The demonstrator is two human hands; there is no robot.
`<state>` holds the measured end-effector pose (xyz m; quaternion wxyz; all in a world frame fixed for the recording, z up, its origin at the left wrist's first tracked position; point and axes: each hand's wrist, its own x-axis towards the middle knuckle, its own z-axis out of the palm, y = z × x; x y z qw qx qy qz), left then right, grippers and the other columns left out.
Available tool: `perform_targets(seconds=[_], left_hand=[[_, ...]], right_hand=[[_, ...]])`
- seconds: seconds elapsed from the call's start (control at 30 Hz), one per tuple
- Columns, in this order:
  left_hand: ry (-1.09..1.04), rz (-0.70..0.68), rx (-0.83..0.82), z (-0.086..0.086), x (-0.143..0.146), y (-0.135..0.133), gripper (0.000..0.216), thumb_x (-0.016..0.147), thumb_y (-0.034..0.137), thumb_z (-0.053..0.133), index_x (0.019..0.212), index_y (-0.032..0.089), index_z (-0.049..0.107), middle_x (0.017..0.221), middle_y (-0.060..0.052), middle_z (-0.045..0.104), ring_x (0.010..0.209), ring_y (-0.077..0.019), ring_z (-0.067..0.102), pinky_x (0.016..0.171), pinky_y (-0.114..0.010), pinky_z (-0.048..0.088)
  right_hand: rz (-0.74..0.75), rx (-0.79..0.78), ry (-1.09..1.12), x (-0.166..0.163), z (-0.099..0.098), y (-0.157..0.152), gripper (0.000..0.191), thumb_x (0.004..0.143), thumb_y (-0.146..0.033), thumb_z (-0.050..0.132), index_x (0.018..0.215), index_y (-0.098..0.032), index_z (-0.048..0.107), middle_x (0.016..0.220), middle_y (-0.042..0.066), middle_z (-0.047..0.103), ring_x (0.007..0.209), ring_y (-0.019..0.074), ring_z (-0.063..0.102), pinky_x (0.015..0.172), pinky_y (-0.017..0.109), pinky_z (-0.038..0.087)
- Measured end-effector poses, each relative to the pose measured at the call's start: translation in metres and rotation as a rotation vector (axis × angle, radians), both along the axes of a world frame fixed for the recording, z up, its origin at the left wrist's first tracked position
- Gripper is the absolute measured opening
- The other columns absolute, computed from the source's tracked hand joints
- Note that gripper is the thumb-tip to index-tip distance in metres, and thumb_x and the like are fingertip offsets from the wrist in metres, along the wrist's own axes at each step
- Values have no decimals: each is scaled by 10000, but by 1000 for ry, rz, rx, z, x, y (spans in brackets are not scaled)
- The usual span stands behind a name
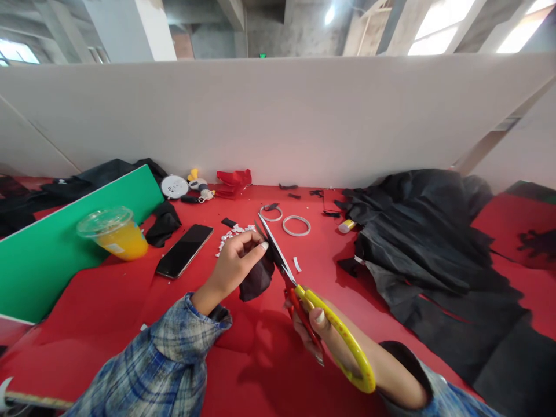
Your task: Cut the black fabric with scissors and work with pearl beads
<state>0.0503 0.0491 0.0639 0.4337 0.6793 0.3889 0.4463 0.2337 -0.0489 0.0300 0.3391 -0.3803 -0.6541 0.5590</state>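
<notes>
My left hand (232,266) pinches a small piece of black fabric (257,279) just above the red table (108,301). My right hand (324,339) grips scissors (299,289) with yellow and red handles. Their blades point up and away and lie against the fabric's right edge, close to my left fingertips. Both arms wear blue plaid sleeves.
A black phone (185,250) and scattered white bits (230,236) lie left of my hands. A lidded cup of orange drink (113,233) leans on a green board (52,249). Two rings (296,226) and a small yellow tube (346,226) lie beyond. A large black cloth (434,260) covers the right side.
</notes>
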Motion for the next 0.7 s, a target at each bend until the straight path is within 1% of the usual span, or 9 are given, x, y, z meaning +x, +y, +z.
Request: perform_targets(seconds=[0.17, 0.3, 0.53, 0.7], left_hand=[[11, 12, -13, 1, 1, 0, 219, 748, 376, 554, 660, 182, 506, 631, 24, 477, 593, -116, 437, 563, -231, 359], [13, 10, -20, 0, 1, 0, 223, 744, 392, 552, 677, 183, 515, 643, 17, 490, 615, -126, 458, 575, -234, 370], [5, 13, 0, -1, 0, 1, 185, 761, 346, 557, 697, 173, 537, 650, 16, 504, 623, -122, 471, 568, -227, 381], [14, 12, 9, -3, 1, 2, 184, 768, 341, 558, 701, 170, 544, 639, 17, 503, 611, -119, 469, 557, -224, 380]], right_hand=[[-15, -34, 26, -1, -5, 1, 520, 858, -697, 260, 829, -199, 406, 595, -60, 408, 433, 63, 351, 420, 219, 295], [-35, -37, 37, -3, -4, 1, 509, 859, -696, 259, 799, -205, 381, 601, -61, 408, 433, 59, 360, 422, 212, 311], [-49, -45, 36, -5, -1, 0, 495, 864, -688, 272, 778, -211, 374, 583, -59, 405, 421, 62, 362, 407, 208, 314], [-55, -65, 55, -6, -6, 0, 480, 871, -674, 289, 757, -215, 371, 571, -63, 403, 407, 57, 362, 394, 202, 312]])
